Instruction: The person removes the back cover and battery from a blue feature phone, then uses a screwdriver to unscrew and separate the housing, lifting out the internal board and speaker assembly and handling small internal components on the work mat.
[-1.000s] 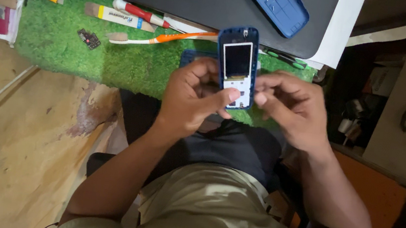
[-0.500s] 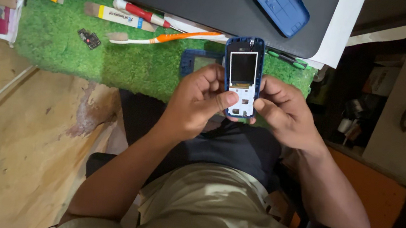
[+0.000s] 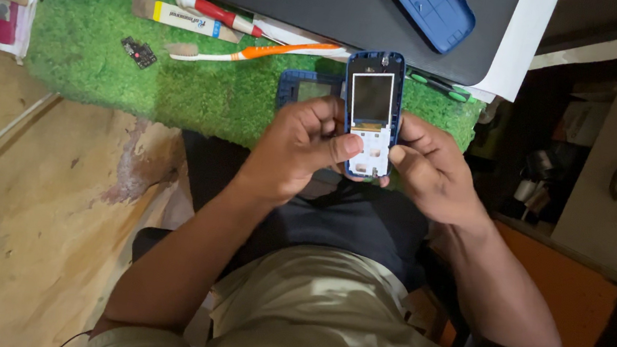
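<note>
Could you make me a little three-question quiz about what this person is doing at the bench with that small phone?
1. True or false: both hands hold the opened blue phone.
2. Which lies on the green mat beyond the hands? A) an orange-and-white toothbrush B) a hammer C) a cup
3. Fill in: the blue cover rests on a dark ____.

Key
1. True: the left hand and right hand grip its lower part from either side.
2. A
3. Board, a flat dark panel at the top of the view.
</note>
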`<state>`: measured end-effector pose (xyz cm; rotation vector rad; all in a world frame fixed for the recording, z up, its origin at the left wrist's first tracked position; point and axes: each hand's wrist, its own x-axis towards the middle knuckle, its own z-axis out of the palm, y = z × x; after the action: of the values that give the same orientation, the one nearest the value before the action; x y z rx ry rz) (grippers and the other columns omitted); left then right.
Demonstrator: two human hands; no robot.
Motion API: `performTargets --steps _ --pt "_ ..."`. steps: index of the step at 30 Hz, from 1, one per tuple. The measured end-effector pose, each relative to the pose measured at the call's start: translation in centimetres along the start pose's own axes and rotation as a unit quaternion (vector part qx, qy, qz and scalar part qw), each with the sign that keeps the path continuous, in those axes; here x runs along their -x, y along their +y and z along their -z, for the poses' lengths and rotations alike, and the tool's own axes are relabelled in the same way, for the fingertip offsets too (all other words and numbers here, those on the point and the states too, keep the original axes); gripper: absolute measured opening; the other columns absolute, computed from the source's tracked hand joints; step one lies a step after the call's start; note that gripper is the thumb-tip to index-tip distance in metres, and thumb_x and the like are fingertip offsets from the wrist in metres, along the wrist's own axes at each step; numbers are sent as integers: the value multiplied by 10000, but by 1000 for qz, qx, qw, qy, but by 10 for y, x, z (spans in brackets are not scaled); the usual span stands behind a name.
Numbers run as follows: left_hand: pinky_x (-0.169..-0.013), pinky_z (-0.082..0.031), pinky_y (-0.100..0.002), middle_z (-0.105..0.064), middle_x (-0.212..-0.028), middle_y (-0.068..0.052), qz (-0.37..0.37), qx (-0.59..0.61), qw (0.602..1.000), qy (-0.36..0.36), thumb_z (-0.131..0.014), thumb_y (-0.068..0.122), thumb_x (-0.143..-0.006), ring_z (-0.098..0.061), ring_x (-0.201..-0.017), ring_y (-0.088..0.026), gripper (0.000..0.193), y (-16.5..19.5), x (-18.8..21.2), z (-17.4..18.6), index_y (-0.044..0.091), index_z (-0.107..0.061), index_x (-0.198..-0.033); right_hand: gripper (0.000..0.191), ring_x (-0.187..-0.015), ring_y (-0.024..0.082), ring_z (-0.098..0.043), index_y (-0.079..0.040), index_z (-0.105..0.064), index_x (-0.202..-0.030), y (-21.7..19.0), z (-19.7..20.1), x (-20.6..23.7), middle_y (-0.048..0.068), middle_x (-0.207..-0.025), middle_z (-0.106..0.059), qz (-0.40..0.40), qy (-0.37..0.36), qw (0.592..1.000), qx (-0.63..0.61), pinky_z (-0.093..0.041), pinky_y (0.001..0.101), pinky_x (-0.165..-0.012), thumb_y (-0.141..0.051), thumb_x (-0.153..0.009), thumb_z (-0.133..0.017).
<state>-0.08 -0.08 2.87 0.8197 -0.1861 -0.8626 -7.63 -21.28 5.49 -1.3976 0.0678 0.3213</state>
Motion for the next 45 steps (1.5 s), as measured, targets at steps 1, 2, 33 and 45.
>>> performTargets --steps 1,2,33,45 --pt "-800 -647 -330 -729 -1082 -112 -1 -2 1000 -2 -726 170 -992 -740 -940 -190 313 1 0 1 -30 -631 -1213 201 -802 86 -582 7 -613 -1202 2 0 -1 33 -999 -647 6 2 1000 -6 -497 253 -711 -72 -1055 -502" --pt "-801 -652 -331 -726 -1085 -107 -2 -5 1000 -5 -725 177 -989 -743 -948 -190 316 3 0 1 -23 -632 -1215 147 -811 87 -583 2 -605 -1166 3 0 -2 34 -999 -644 13 3 1000 -13 -501 255 -717 -65 -1071 -515" --pt "-843 -679 -366 -713 -1097 -141 -72 -3 995 62 -721 126 -1017 -733 -996 -192 269 -10 -1 -4 -55 -645 -1200 109 -843 114 -649 38 -698 -1100 -7 3 2 106 -1032 -731 52 172 981 -66 -532 252 -731 37 -992 -699" --pt "-828 -682 -360 -721 -1098 -106 -62 -43 993 93 -704 171 -1018 -736 -1007 -176 279 -1 0 -7 -40 -653 -1194 64 -801 147 -668 36 -671 -1075 -12 21 2 149 -1021 -736 95 156 962 -204 -528 256 -716 -8 -1056 -713"
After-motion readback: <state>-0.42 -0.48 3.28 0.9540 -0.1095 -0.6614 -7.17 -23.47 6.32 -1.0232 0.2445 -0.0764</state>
